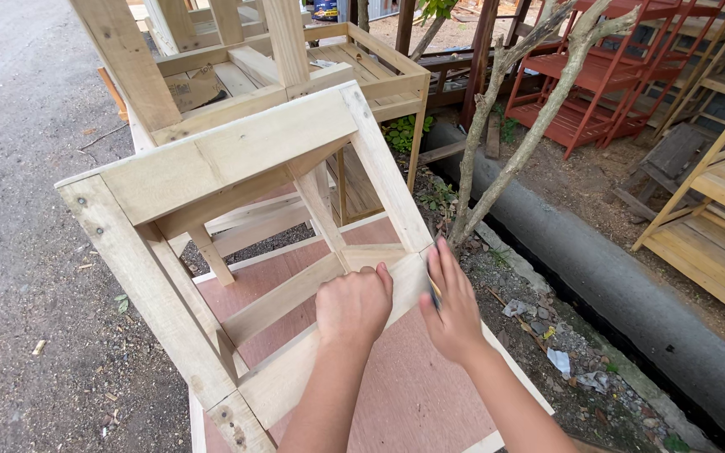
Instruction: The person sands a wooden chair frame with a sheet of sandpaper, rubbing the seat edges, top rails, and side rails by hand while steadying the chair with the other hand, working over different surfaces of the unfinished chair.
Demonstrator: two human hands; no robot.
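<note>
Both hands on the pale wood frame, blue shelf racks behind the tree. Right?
Not quite. The shelf racks are red, not blue, as the head view shows. Both hands, left and right, are on the pale wood frame.

Soft even daylight, sharp, faint shadows

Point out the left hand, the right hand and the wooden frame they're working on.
left hand [353, 304], head view, back of the fist.
right hand [452, 306], head view, back of the hand.
wooden frame [211, 164], head view, top rail.
</note>
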